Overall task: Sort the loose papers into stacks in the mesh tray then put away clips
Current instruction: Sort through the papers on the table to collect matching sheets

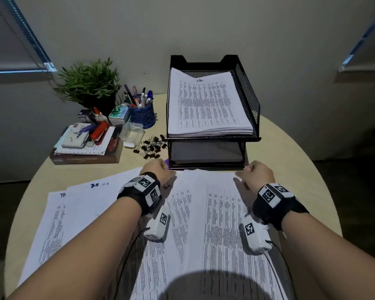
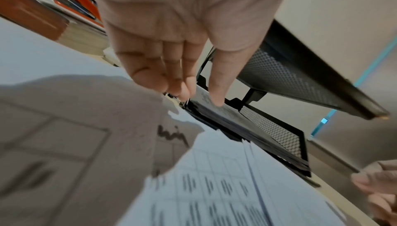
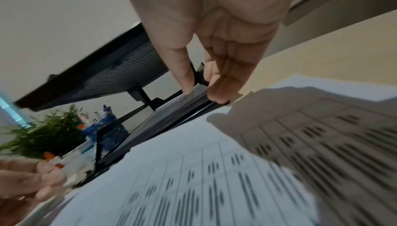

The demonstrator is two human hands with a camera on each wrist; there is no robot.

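A black two-tier mesh tray [image 1: 248, 96] stands at the back of the round table. Its top tier holds a thick stack of printed sheets [image 1: 208, 105]. A second paper stack [image 1: 206, 152] lies in the lower tier. My left hand [image 1: 158, 169] and right hand [image 1: 259, 172] are at that tier's front corners. In the wrist views each hand, left [image 2: 200, 98] and right [image 3: 204, 93], pinches the near edge of the lower stack [image 2: 225, 115], thumb on top and fingers beneath. Loose printed papers [image 1: 204, 213] spread over the near table. Black binder clips [image 1: 152, 146] lie heaped left of the tray.
A clear plastic box [image 1: 132, 133] sits beside the clips. Behind it are a blue pen cup [image 1: 142, 114] and a potted plant [image 1: 89, 83]. A pile of books with an orange stapler [image 1: 99, 131] takes the left side. A small purple object [image 1: 167, 163] peeks out by my left hand.
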